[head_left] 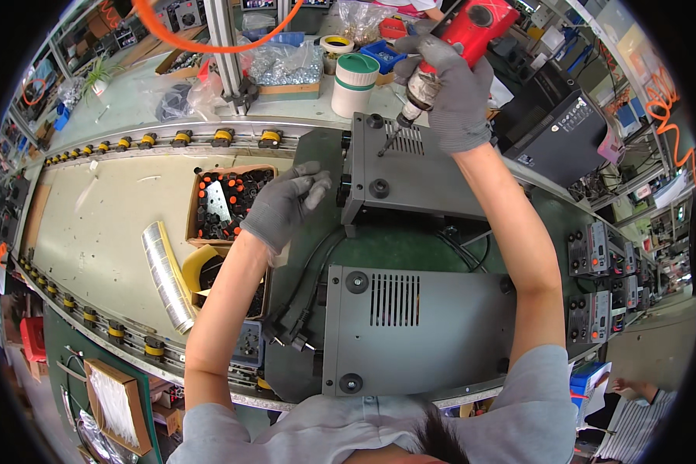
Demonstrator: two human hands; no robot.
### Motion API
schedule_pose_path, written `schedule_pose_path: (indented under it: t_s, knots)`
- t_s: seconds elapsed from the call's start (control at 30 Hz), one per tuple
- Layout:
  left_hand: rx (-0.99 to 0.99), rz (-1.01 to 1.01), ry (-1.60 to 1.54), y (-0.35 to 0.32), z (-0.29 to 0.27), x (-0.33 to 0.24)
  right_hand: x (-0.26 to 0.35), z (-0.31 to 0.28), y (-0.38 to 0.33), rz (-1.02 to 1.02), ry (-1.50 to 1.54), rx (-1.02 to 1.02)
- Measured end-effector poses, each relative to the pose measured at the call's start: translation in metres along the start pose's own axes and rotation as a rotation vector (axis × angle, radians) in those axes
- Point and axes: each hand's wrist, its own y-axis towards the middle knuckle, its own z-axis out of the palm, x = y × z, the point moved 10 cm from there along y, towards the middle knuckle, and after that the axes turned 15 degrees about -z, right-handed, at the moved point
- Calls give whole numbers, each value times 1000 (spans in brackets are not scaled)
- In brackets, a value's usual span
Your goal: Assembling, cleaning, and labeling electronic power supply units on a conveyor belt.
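My gloved right hand (460, 100) is wrapped round a red power screwdriver (479, 27) with a silver chuck. Its long bit slants down to the upturned face of the far grey metal case (441, 172), beside a vent; contact is uncertain. My gloved left hand (286, 205) hovers left of that case with its fingers curled together, and anything inside them is hidden. Below it lies an open carton (192, 209) of small black and orange parts. A second grey case (456, 317), also with vents and round black feet, lies nearer to me.
Black power cords with plugs (300, 340) lie left of the near case. A foil-like roll (166, 274) and yellow tape roll sit farther left. Roller rails (182, 139) border the bench. Behind stand a white tub with green lid (356, 81) and a black computer tower (553, 127).
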Motion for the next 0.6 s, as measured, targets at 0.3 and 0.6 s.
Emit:
schedule_pose_path:
  t_s: [0.3, 0.6]
  knots:
    - [91, -34, -15, -1, -7, 9, -17, 29, 5, 131, 12, 56]
    - [174, -46, -83, -1, -9, 12, -33, 40, 11, 258, 45, -15]
